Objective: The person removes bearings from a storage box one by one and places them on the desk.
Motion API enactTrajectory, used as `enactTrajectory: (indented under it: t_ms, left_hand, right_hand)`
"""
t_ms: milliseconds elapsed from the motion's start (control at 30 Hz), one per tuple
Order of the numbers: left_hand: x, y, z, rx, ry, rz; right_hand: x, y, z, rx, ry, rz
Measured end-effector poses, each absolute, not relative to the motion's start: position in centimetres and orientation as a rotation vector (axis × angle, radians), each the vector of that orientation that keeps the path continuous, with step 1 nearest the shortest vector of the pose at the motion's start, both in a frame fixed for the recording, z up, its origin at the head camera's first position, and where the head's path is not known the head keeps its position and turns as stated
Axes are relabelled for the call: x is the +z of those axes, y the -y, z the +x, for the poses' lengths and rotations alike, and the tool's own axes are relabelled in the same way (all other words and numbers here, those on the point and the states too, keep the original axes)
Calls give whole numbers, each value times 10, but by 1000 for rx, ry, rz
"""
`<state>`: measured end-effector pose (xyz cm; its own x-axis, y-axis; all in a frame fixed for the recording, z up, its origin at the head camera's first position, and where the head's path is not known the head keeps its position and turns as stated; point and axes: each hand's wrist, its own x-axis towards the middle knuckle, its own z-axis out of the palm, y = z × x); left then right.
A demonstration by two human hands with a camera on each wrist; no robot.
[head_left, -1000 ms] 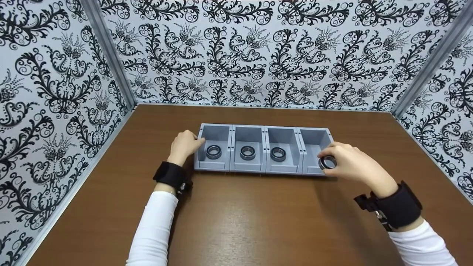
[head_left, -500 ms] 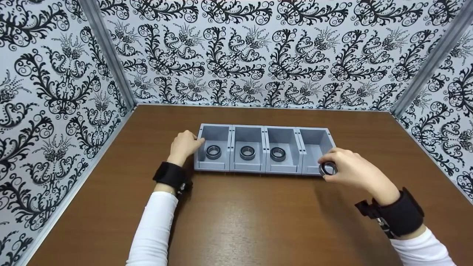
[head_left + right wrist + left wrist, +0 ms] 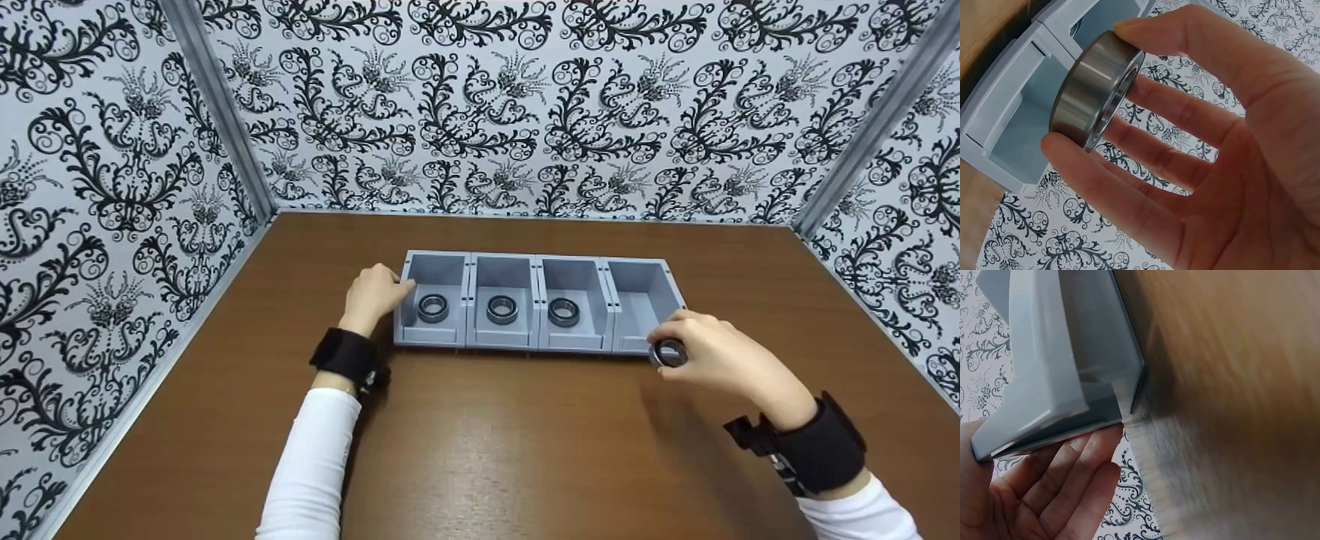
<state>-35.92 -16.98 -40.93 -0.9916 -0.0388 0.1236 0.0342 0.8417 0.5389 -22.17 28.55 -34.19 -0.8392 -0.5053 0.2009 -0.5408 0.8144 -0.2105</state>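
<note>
A row of joined grey storage bins stands on the wooden table. My left hand holds the leftmost bin by its outer side wall, thumb over the rim and fingers along the outside; the left wrist view shows these fingers against the wall. My right hand pinches a ball bearing between thumb and fingertips, in the air by the front corner of the rightmost bin. The bearing is tilted, its bore towards the palm. Three more bearings lie flat, one in each of the other bins: left, second and third.
The brown table extends in front of the bins and to both sides. A patterned back wall and side walls with grey metal corner posts enclose it. Each wrist wears a black strap.
My right hand has drawn slightly back towards me and to the right with its bearing, away from the rightmost bin. The left hand and the bins stay in place.
</note>
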Motion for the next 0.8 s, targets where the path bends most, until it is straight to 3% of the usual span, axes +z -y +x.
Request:
enactTrajectory:
  t_ms: [800]
  left_hand:
    - [-409, 170, -360, -866, 2898, 12]
  right_hand:
    - [-357, -292, -204, 390, 2900, 881]
